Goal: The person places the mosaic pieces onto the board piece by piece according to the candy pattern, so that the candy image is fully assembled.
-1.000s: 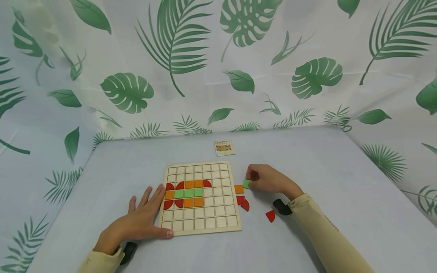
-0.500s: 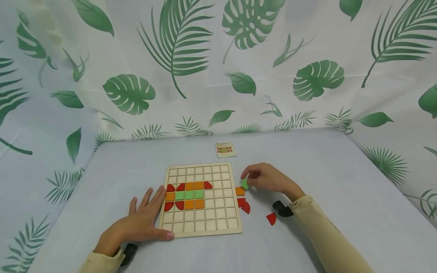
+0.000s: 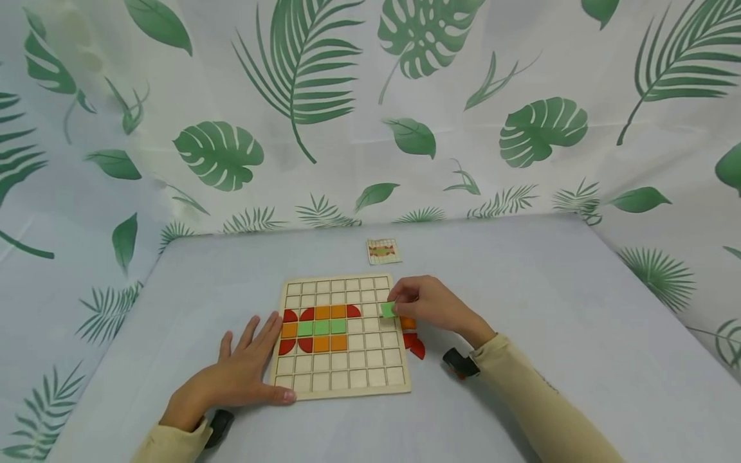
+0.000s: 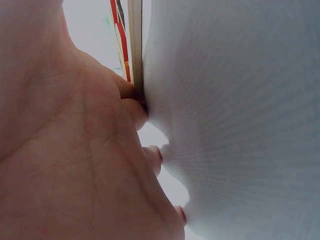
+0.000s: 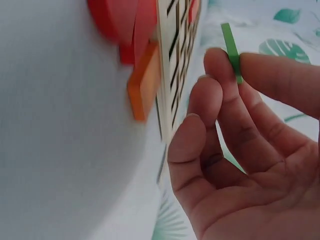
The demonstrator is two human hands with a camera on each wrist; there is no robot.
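My right hand (image 3: 431,305) pinches a green square tile (image 3: 388,310) between thumb and fingers, over the right side of the wooden grid board (image 3: 359,382). In the right wrist view the green tile (image 5: 231,52) is seen edge-on at the fingertips, raised above the table. My left hand (image 3: 240,373) lies with fingers spread at the board's left edge, its thumb at the near left corner. On the board, green tiles (image 3: 321,327) form a row between orange tiles (image 3: 330,343) and red quarter-round tiles (image 3: 354,311).
Right of the board lie an orange tile (image 3: 408,323) and red quarter-round tiles (image 3: 415,347), partly overlapping. Another red piece is mostly hidden under the right wrist camera (image 3: 461,363). A small pattern card (image 3: 383,251) lies behind the board. A leaf-print cloth (image 3: 341,180) hangs behind the table.
My right hand has lifted the green tile from the table beside the board and carried it left over the board's right columns. The left hand has stayed in place.
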